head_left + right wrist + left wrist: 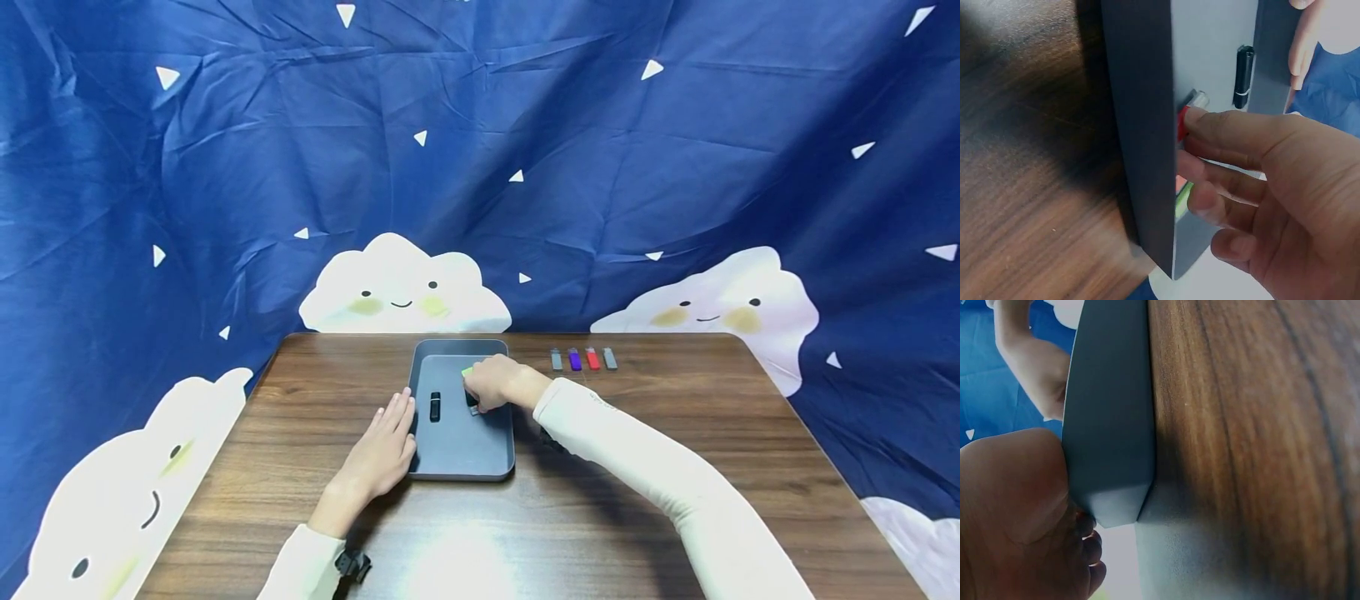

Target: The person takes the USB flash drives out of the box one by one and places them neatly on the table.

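Note:
A shallow grey tray sits on the wooden table. My left hand rests along its left wall, fingers straight. Inside the tray, my right hand pinches a small USB stick between thumb and finger. The stick shows red in the right wrist view, with a silver plug end; the fingers cover much of it. Beside that hand is a green item, partly hidden, with an orange-red patch next to it. A black USB stick lies in the tray, left of the right hand.
To the tray's right, near the table's back edge, a row holds a grey USB stick, a purple one, a red one and another grey one. A blue cloth with clouds hangs behind the table.

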Action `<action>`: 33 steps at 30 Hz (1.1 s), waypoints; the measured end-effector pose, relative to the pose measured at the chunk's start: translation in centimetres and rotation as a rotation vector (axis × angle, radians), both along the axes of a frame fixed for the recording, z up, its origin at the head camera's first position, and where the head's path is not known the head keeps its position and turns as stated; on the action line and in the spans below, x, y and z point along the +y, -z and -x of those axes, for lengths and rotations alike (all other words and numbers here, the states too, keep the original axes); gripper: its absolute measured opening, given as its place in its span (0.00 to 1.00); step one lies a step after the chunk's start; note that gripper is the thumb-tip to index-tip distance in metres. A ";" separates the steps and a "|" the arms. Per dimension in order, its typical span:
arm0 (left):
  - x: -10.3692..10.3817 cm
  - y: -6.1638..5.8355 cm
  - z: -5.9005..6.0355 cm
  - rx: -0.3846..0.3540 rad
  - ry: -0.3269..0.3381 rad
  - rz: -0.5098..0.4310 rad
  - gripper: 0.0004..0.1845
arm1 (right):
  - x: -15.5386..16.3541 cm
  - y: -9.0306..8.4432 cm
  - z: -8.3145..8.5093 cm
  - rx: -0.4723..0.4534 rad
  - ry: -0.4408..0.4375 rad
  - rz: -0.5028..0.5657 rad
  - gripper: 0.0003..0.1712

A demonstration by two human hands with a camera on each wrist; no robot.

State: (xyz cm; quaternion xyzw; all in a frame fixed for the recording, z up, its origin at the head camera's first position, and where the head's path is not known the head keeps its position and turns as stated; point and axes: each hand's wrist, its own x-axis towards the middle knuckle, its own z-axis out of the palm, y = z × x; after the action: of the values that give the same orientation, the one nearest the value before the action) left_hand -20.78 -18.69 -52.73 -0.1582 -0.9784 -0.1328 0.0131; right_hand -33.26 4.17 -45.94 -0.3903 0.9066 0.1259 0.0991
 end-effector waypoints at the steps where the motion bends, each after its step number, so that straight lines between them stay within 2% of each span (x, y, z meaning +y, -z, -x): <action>1: 0.0 0.0 0.0 -0.001 0.001 0.000 0.33 | -0.1 0.1 0.0 0.001 0.003 -0.009 0.20; 6: 0.0 -0.2 -0.1 -0.001 0.002 0.002 0.33 | -0.7 0.6 -0.2 -0.040 0.004 -0.008 0.28; 12: 0.0 0.0 -0.2 0.014 0.009 -0.012 0.33 | -1.6 1.1 -0.6 -0.082 -0.039 0.031 0.28; 16: 0.1 0.3 -0.1 0.050 0.021 -0.046 0.33 | -1.9 1.2 -0.6 -0.092 -0.049 0.049 0.28; 18: 0.1 0.3 -0.2 0.060 0.024 -0.072 0.32 | -2.0 1.0 -0.5 -0.097 -0.057 0.068 0.26; 22: 0.0 0.4 -0.2 0.059 0.028 -0.080 0.32 | -2.0 0.6 -0.4 -0.095 -0.110 0.113 0.11; 23: 0.0 0.3 -0.2 0.054 0.026 -0.080 0.32 | -2.0 0.5 -0.5 -0.098 -0.127 0.118 0.11; 28: 0.0 -0.1 -0.2 0.038 0.018 -0.050 0.32 | -2.1 0.4 -0.9 -0.100 -0.182 0.093 0.25; 33: 0.0 -0.3 -0.2 0.020 0.009 -0.036 0.32 | -2.1 0.6 -1.3 -0.109 -0.189 0.060 0.29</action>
State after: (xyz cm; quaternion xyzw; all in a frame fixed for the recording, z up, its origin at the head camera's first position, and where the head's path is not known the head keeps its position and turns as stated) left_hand -20.55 -18.65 -52.40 -0.1636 -0.9749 -0.1489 0.0253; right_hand -31.95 2.07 -46.58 -0.4831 0.8624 0.0862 0.1243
